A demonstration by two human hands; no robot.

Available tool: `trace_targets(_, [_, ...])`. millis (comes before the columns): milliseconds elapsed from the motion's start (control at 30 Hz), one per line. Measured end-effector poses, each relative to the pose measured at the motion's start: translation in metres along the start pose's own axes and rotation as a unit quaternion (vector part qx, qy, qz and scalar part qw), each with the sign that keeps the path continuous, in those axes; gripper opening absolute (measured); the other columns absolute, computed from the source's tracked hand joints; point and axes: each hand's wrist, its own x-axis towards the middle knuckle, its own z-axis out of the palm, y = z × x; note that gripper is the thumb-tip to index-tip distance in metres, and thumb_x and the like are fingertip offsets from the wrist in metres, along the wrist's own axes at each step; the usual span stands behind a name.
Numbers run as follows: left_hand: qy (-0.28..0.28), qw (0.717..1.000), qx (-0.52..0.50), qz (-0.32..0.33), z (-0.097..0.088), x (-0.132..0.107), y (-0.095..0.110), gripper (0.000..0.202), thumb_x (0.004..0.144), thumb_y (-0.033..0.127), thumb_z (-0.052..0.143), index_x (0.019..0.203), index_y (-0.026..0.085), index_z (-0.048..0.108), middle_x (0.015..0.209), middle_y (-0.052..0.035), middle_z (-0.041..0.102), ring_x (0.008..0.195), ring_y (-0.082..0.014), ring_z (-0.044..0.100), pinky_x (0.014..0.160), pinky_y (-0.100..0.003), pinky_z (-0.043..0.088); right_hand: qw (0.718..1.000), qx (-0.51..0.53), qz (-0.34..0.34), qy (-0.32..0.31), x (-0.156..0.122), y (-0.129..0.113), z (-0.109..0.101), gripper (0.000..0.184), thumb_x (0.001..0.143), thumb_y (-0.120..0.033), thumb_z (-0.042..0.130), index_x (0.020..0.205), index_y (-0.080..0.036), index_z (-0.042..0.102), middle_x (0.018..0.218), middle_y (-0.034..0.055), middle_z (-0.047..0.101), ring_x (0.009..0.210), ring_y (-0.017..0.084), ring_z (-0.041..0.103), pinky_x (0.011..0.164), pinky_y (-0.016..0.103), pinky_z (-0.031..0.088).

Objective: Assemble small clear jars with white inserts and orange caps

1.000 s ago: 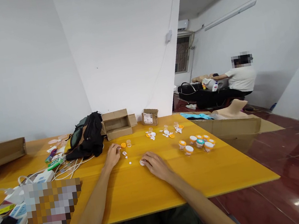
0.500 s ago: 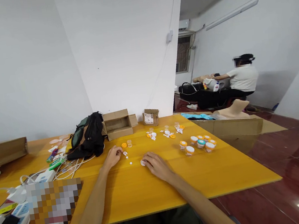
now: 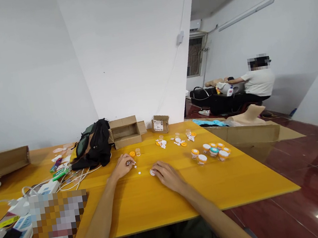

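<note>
My left hand (image 3: 122, 166) rests on the yellow table (image 3: 147, 203), its fingertips pinched on a small dark-and-white piece (image 3: 129, 163). My right hand (image 3: 167, 175) lies palm down, with its fingers curled over a small white round cap (image 3: 152, 172). A tiny white disc (image 3: 139, 173) lies between the two hands. Just beyond my left hand sit an orange cap (image 3: 132, 154) and a small clear vial (image 3: 137, 152).
Small jars with white and orange lids (image 3: 212, 151) stand to the right, loose caps and pieces (image 3: 176, 140) behind. A black bag (image 3: 94, 144) and cardboard boxes (image 3: 125, 131) sit at the back, cables and a power strip (image 3: 17, 225) at left. Another person (image 3: 256, 81) sits far right.
My left hand's fingers have closed down onto the small piece on the table. My right hand has stayed on the white cap.
</note>
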Motion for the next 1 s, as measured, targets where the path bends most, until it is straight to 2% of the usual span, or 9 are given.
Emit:
trace_targets(133, [-0.017, 1.000, 0.008, 0.005, 0.000, -0.001, 0.001, 0.028, 0.077, 0.009, 0.052, 0.087, 0.025, 0.073, 0.099, -0.0024, 0.068, 0.100, -0.0196, 0.058, 0.097, -0.037, 0.041, 1.000, -0.002, 0.000, -0.004, 0.000, 0.000, 0.000, 0.023, 0.095, -0.016, 0.046, 0.089, -0.022, 0.067, 0.092, 0.0052, 0.067, 0.087, 0.019, 0.062, 0.082, 0.030, 0.049])
trace_targets(300, [-0.014, 1.000, 0.000, 0.015, -0.004, 0.001, 0.000, 0.039, 0.070, 0.003, 0.047, 0.094, 0.023, 0.070, 0.103, -0.0027, 0.066, 0.101, -0.0202, 0.058, 0.097, -0.037, 0.042, 1.000, 0.008, -0.012, 0.006, 0.000, 0.000, -0.001, 0.022, 0.095, -0.015, 0.046, 0.090, -0.022, 0.066, 0.095, 0.0051, 0.067, 0.090, 0.018, 0.062, 0.084, 0.031, 0.048])
trace_targets(500, [0.014, 0.999, 0.044, -0.016, -0.008, -0.002, -0.006, 0.026, 0.074, 0.010, 0.056, 0.093, 0.023, 0.068, 0.097, -0.0035, 0.065, 0.097, -0.0227, 0.057, 0.090, -0.036, 0.045, 0.999, -0.026, -0.029, -0.005, 0.005, -0.004, 0.000, 0.018, 0.094, -0.015, 0.049, 0.094, -0.022, 0.066, 0.101, 0.0056, 0.067, 0.095, 0.020, 0.060, 0.086, 0.034, 0.046])
trace_targets(667, [0.006, 0.997, 0.070, -0.043, -0.009, -0.007, -0.010, 0.011, 0.078, 0.019, 0.062, 0.086, 0.023, 0.068, 0.087, -0.0025, 0.065, 0.092, -0.0222, 0.058, 0.088, -0.036, 0.043, 0.995, -0.064, -0.062, -0.036, 0.023, -0.021, 0.003, 0.015, 0.094, -0.020, 0.053, 0.101, -0.022, 0.066, 0.106, 0.0070, 0.066, 0.100, 0.020, 0.058, 0.087, 0.034, 0.044])
trace_targets(867, [0.013, 0.999, 0.034, -0.021, -0.009, -0.005, -0.014, 0.015, 0.084, 0.018, 0.056, 0.079, 0.021, 0.069, 0.080, -0.0031, 0.068, 0.087, -0.0207, 0.060, 0.081, -0.031, 0.045, 0.981, -0.137, -0.093, -0.099, 0.040, -0.035, 0.017, 0.014, 0.093, -0.021, 0.057, 0.100, -0.021, 0.069, 0.111, 0.0082, 0.065, 0.104, 0.022, 0.056, 0.088, 0.036, 0.042])
trace_targets(1000, [0.034, 0.999, 0.025, -0.022, -0.009, -0.004, -0.016, 0.017, 0.086, 0.019, 0.055, 0.080, 0.022, 0.071, 0.083, -0.0039, 0.071, 0.088, -0.0207, 0.062, 0.081, -0.031, 0.046, 0.975, -0.166, -0.099, -0.108, 0.038, -0.034, 0.019, 0.014, 0.093, -0.019, 0.056, 0.097, -0.020, 0.070, 0.109, 0.0083, 0.066, 0.103, 0.022, 0.056, 0.088, 0.035, 0.042])
